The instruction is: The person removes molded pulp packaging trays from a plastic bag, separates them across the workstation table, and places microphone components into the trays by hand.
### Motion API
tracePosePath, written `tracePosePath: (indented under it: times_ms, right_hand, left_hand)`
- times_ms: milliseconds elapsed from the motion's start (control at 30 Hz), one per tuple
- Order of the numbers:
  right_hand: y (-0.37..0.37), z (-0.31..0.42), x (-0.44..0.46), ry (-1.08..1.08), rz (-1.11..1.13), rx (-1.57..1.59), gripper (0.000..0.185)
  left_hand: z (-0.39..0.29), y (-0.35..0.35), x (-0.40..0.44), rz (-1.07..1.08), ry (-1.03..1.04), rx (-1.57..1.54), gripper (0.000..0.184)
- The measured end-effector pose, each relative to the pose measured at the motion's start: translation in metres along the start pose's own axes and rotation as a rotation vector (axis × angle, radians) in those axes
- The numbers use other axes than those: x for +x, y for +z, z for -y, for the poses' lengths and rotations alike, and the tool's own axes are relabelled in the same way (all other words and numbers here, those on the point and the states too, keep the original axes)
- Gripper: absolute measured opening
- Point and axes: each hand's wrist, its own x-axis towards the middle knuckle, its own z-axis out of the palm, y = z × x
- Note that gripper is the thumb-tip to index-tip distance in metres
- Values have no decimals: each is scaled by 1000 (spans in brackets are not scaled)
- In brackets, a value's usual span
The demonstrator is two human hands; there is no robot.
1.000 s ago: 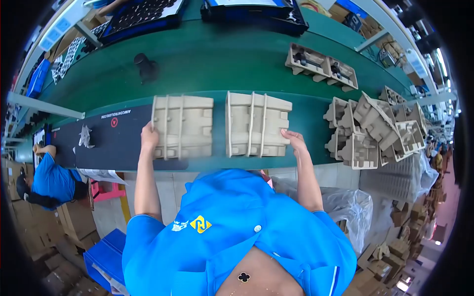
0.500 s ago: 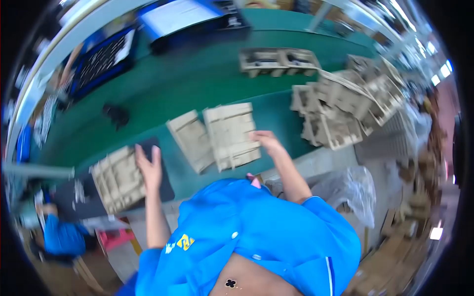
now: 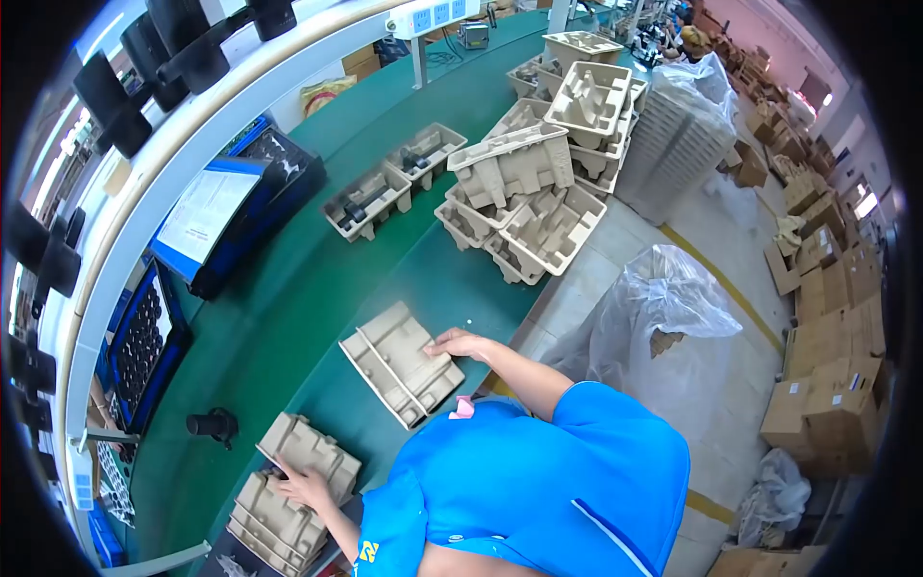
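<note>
My right hand (image 3: pixel 459 343) grips the right edge of a beige moulded-pulp tray (image 3: pixel 402 363), which lies face down on the green bench near my body. My left hand (image 3: pixel 305 488) rests on two more pulp trays, its fingers spread and none wrapped round an edge. One of these, the upper tray (image 3: pixel 322 452), overlaps or touches the lower tray (image 3: pixel 274 524); which one cannot be told. Beyond them, a black cylindrical part (image 3: pixel 213 425) lies on the green bench.
Piled pulp trays (image 3: pixel 553 226) stand at the bench's far right. Two joined trays (image 3: pixel 370 200) hold black parts. Blue bins (image 3: pixel 149 351) line the left, below a shelf rail (image 3: pixel 106 231). A clear plastic bag (image 3: pixel 663 298) and cardboard boxes (image 3: pixel 827 404) are on the right.
The view has swung to the right. My left hand has moved onto the trays, and the narrower middle tray now lies by the left one. My right hand still holds its tray.
</note>
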Motion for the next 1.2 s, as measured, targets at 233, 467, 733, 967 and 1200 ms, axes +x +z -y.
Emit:
tracePosePath:
  times_ms: [233, 467, 733, 967, 1200]
  right_hand:
    - [20, 23, -4, -112, 46, -27, 39]
    - [31, 43, -9, -201, -44, -86, 43]
    - [46, 73, 4, -303, -100, -67, 52]
    - [47, 66, 19, -267, -213, 36, 49]
    - [40, 79, -6, -294, -205, 44, 44]
  left_hand:
    - [-170, 36, -54, 434, 234, -693, 67]
    - [-162, 57, -32, 456, -22, -1021, 32]
    - [-162, 47, -8, 199, 174, -912, 32]
    - [-167, 36, 2, 301, 115, -906, 39]
    - [-175, 36, 1, 270, 98, -987, 39]
